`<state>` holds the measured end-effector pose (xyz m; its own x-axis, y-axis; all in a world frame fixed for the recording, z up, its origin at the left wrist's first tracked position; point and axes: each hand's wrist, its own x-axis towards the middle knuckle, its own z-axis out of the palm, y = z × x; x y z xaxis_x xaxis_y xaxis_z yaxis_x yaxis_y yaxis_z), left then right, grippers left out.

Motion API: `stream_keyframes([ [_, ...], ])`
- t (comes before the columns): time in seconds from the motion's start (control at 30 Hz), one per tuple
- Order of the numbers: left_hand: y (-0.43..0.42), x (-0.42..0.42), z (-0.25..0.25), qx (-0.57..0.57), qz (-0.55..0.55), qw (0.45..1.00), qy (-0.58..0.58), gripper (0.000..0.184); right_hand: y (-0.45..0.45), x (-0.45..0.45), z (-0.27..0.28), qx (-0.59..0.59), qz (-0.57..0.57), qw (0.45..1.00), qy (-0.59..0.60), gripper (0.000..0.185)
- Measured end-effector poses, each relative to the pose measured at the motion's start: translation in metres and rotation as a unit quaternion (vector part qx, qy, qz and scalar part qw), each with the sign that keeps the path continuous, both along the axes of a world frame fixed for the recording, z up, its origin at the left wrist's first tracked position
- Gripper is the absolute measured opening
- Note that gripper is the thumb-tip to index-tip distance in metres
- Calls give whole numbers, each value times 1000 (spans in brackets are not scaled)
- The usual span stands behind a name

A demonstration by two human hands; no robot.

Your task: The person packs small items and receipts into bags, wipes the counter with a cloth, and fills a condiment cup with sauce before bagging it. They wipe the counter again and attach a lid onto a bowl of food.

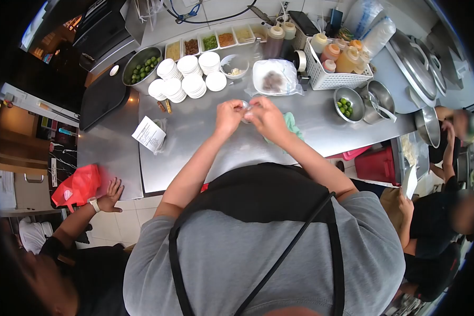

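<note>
My left hand point(229, 118) and my right hand point(268, 118) meet above the steel counter, fingers pinched together. Between the fingertips is a small clear plastic piece point(245, 107), perhaps a bag; its exact shape is mostly covered by the fingers. A green cloth point(291, 126) lies on the counter just beside my right hand. Beyond the hands sits a white container in clear plastic point(271, 77), with something brownish inside. A white bowl point(234, 66) with pale bits in it stands farther left.
Stacks of white round lids point(188, 66) stand at the back left, near a pot of limes point(142, 67). A printed receipt point(149, 135) lies left. At right are a bottle basket point(334, 80) and a lime bowl point(347, 105). Another person's hand point(110, 196) rests on the left edge.
</note>
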<state>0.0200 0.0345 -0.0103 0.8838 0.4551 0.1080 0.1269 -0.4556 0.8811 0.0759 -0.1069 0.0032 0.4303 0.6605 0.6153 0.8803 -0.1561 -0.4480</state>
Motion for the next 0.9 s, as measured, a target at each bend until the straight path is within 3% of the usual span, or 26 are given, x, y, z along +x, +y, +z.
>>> stream_keyframes([
  [0.03, -1, -1, 2, -11, -3, 1000, 0, 11, -1, 7, -5, 0, 0, 1000, 0, 18],
  [0.07, -3, -3, 3, -10, -4, 1000, -1, 11, -1, 14, -16, 7, 12, 981, 195, 19],
  [0.1, -4, -5, 6, -73, -6, 997, -20, 10, 0, 17, -18, 15, 24, 924, 382, 19],
  [0.13, -6, -7, 9, -136, -9, 990, -39, 10, 1, 20, -20, 16, 24, 924, 382, 19],
  [0.17, -8, -10, 13, -134, -10, 990, -40, 10, 2, 23, -22, 42, 37, 839, 541, 19],
  [0.2, -11, -14, 20, -59, -12, 996, -62, 11, 3, 24, -21, 66, 48, 726, 683, 20],
  [0.23, -13, -17, 25, 17, -15, 996, -83, 12, 4, 23, -19, 66, 49, 726, 683, 20],
  [0.27, -15, -18, 27, 18, -14, 996, -83, 12, 6, 23, -17, 79, 50, 711, 697, 20],
  [0.33, -16, -19, 29, 173, -14, 971, -162, 16, 10, 24, -13, 93, 54, 697, 709, 20],
  [0.4, -15, -18, 32, 196, -12, 967, -165, 19, 14, 26, -11, 24, 56, 831, 554, 22],
  [0.43, -15, -18, 35, 218, -9, 961, -168, 21, 15, 27, -8, 23, 58, 831, 553, 22],
  [0.5, -15, -25, 51, 266, 7, 952, -152, 19, 11, 30, 0, -24, 41, 938, 344, 20],
  [0.53, -14, -28, 58, 312, 20, 940, -136, 17, 8, 32, 9, -24, 42, 938, 344, 20],
  [0.57, -12, -29, 57, 314, 21, 939, -136, 17, 3, 37, 21, 13, 78, 902, 424, 17],
  [0.6, -8, -30, 54, 140, -3, 981, -132, 15, 0, 39, 33, 51, 112, 857, 500, 16],
  [0.63, -6, -31, 56, -38, -28, 991, -123, 12, -1, 36, 46, 53, 113, 858, 499, 16],
  [0.67, -5, -32, 60, -36, -29, 991, -124, 12, -3, 32, 58, 50, 170, 879, 444, 18],
  [0.7, -7, -36, 73, -195, -80, 973, -98, 12, -4, 30, 64, 46, 224, 894, 386, 21],
  [0.73, -7, -39, 79, -347, -128, 927, -68, 11, -4, 32, 60, 28, 277, 873, 401, 21],
  [0.87, 1, -40, 77, -381, -150, 902, -135, 17, 6, 22, 57, 44, 249, 891, 377, 10],
  [0.9, 3, -39, 78, -378, -114, 906, -154, 17, 9, 16, 58, 53, 224, 899, 373, 9],
])
